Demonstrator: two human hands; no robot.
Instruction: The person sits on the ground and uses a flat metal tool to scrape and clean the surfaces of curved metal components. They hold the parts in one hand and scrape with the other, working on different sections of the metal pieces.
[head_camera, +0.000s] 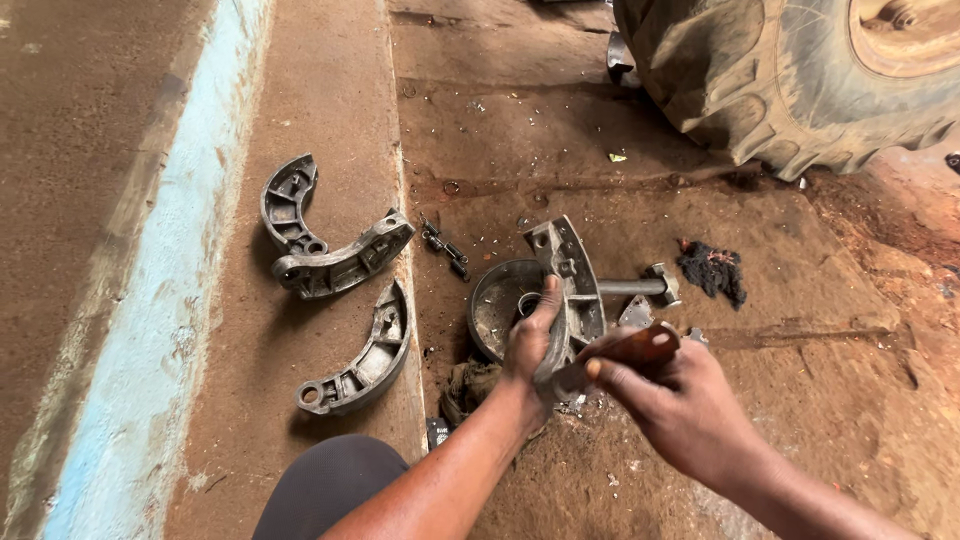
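the brake shoe stands on edge just past my knee, upright on the dusty concrete floor, with my left hand wrapped round its lower end, thumb up along the web, that grip clamped firmly on the casting. my right hand is closed on a flat rust-brown tool, something like a scraper or a worn blade, whose tip lies against the shoe's curved face near the bottom. i judge the step in hand to be scraping or prying at the lining face of this shoe; the next stroke calls for the left hand to keep the shoe from rocking while the blade stays flat to the curve, since a slip would run it toward my left fingers. just behind the shoe lies a round dished metal part, and a short shaft with a blocky end pokes out to the right, crowding the space where the tool swings. a dirty rag sits by my left wrist. farther left, three more brake shoes lie flat on the floor, one near my knee and two overlapping beyond it, beside a pale blue painted strip. a small chain-like link piece lies between them and the dish, a black tuft of rag lies to the right, and a large muddy tractor tyre fills the far corner.
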